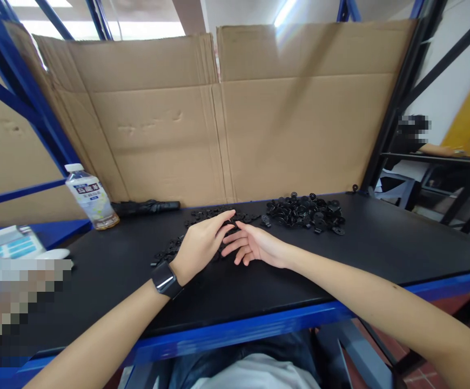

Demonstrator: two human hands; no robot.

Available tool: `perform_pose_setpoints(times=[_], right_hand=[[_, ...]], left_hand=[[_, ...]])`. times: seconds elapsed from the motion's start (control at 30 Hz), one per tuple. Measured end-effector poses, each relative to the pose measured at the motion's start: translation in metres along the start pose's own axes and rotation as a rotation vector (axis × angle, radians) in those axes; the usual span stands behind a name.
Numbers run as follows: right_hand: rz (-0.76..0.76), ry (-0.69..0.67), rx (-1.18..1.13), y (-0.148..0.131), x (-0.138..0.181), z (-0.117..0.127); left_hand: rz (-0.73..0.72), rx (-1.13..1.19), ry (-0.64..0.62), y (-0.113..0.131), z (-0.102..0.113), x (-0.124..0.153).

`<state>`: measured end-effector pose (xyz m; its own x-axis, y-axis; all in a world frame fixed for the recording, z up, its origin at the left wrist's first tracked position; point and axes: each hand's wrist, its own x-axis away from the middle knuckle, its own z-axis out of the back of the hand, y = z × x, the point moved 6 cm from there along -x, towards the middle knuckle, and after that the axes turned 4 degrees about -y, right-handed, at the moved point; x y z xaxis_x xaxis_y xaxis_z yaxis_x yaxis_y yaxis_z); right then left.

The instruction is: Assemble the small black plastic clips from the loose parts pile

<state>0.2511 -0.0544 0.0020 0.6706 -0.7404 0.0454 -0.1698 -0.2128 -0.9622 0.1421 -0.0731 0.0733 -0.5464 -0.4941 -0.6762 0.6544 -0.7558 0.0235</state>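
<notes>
My left hand (200,243), with a dark watch (166,281) on its wrist, is over a spread of small black parts (168,251). Its back faces me, and its thumb and index finger are stretched out with a gap between them. Close by on the right is my right hand (259,246), palm turned toward the left hand, its fingers loosely bent and apart. I see nothing held in either hand. The hands cover some of the black parts. To the right lies a larger pile of round black plastic pieces (306,212).
A labelled bottle (92,197) stands at the left, beside a folded black umbrella (148,207). White packaging (12,243) lies at the far left. Cardboard panels (300,119) wall off the back of the black tabletop (401,237). Another person (411,140) sits beyond the right side.
</notes>
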Motion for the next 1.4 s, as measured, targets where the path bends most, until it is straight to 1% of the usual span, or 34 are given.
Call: perform_pose_setpoints(times=[0.07,0.13,0.17,0.27,0.37,0.5,0.67,0.83,0.97,1.1,1.27,1.4], right_hand=[[-0.009,-0.040,0.051,-0.001,0.002,-0.006],[0.030,-0.058,0.071,-0.003,0.002,-0.010],[0.048,-0.046,0.064,-0.003,0.002,-0.010],[0.079,0.044,0.000,-0.001,-0.001,-0.004],[0.098,0.101,-0.065,0.001,-0.004,0.003],[0.100,0.113,-0.101,0.001,-0.005,0.005],[0.095,0.110,-0.105,0.001,-0.004,0.004],[0.084,0.142,-0.103,0.001,-0.003,0.004],[0.057,0.176,-0.114,0.004,-0.003,0.008],[0.061,0.192,-0.146,0.006,-0.005,0.013],[0.103,0.177,-0.109,0.005,-0.005,0.013],[0.109,0.184,-0.096,0.005,-0.005,0.013]], left_hand=[[-0.069,-0.072,-0.006,0.001,-0.001,0.002],[-0.117,-0.108,-0.073,0.004,-0.008,0.003],[-0.117,-0.118,-0.112,0.005,-0.013,0.003],[-0.029,-0.124,-0.204,0.006,-0.024,0.003],[0.053,-0.044,-0.244,0.007,-0.029,0.002],[0.099,0.051,-0.235,0.005,-0.028,0.002],[0.106,0.001,-0.267,0.001,-0.032,0.003],[0.049,-0.037,-0.322,0.003,-0.032,0.002],[-0.064,-0.088,-0.383,0.012,-0.030,0.002],[-0.171,-0.173,-0.368,0.020,-0.029,0.003],[-0.199,-0.235,-0.380,0.022,-0.029,0.003],[-0.220,-0.262,-0.392,0.022,-0.031,0.003]])
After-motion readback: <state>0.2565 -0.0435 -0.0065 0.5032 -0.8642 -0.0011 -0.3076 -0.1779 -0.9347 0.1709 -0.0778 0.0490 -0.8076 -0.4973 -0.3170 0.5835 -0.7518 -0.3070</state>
